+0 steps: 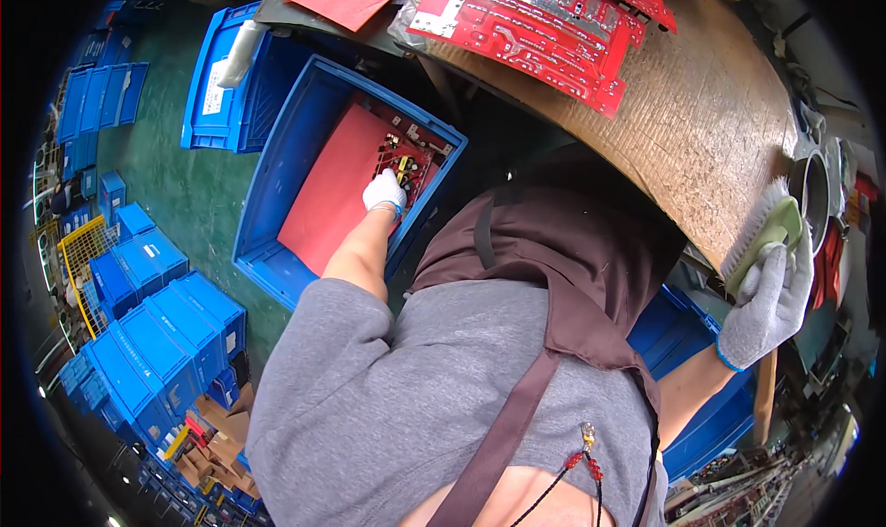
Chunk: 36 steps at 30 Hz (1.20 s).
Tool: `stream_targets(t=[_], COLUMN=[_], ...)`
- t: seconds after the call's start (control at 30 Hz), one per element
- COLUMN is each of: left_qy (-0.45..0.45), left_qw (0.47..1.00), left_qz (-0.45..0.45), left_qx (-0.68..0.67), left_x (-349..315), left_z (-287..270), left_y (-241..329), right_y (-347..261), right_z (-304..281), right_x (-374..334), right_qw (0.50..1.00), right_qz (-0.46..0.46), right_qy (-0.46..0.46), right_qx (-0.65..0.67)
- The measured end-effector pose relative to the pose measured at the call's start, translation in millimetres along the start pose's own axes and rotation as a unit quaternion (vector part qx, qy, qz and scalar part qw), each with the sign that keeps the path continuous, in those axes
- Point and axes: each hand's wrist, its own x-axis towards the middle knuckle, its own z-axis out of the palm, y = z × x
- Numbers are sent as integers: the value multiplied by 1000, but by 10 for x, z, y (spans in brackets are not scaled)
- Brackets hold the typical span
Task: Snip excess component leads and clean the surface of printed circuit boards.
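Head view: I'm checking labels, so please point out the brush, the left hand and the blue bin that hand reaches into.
Brush [779, 228]: head view, on its green back.
Left hand [385, 192]: head view, on the back of the gloved hand.
Blue bin [297, 153]: head view, on its bare inner wall.

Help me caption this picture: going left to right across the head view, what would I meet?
Yellow mesh, gloved left hand, red circuit boards on the table, green brush held in the gloved right hand.
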Motion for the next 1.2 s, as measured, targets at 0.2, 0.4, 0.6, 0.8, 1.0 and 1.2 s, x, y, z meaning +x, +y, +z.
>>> stream_targets(t=[0.2,0.4,0.6,0.8,1.0,1.2], left_qy=[-32,11,-20,-70,-65,9], left_qw=[996,986,980,975,970,963], left_qz=[83,164,198,180,220,223], left_qx=[31,-6,10,114,83,149], left_x=[2,-95,-117,779,946,361], left_z=[-265,-644,-553,272,154,-732], left_y=[-57,24,465,19,76,224], right_y=[2,-19,-93,37,216,368], right_z=[110,130,170,47,-235,-143], right_x=[2,13,59,-100,-341,-372], right_qw=[1000,1000,987,992,993,984], right_qz=[13,-3,-126,-107,-69,-109], right_qy=[-12,-13,-42,-59,-12,-4], right_qx=[14,13,-88,26,95,138])
